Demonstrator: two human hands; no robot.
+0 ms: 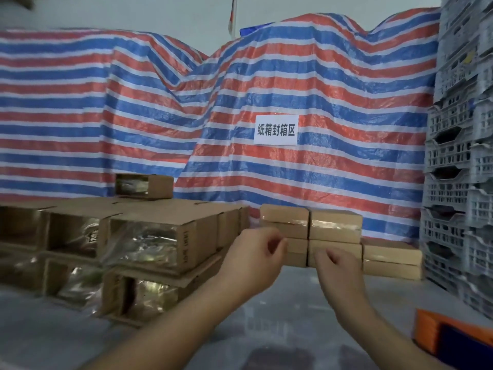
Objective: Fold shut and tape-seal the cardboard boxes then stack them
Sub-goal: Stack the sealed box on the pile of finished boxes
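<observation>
**Both hands free in front of the sealed stack**

The left hand and the right hand are raised side by side before the sealed boxes, which sit at the back of the grey bench, close in front of the striped tarp. The fingers of the left hand are loosely curled just in front of the left column of the stack; whether they touch the cardboard cannot be told. The right hand's fingers hang relaxed and hold nothing.

The sealed boxes stand two high in two columns, edges flush, tape bands facing the person, with a lower box beside them on the right. Packed tight near the backdrop, they probably keep the front of the bench free for folding and taping.

To the left, the open boxes lie on their sides with mouths toward the person, plastic-wrapped contents showing, so flaps are within easy reach. Judging by this, the next box to close would come from that pile. An orange-and-dark object, too blurred to identify, lies at the right edge near the grey crates
</observation>
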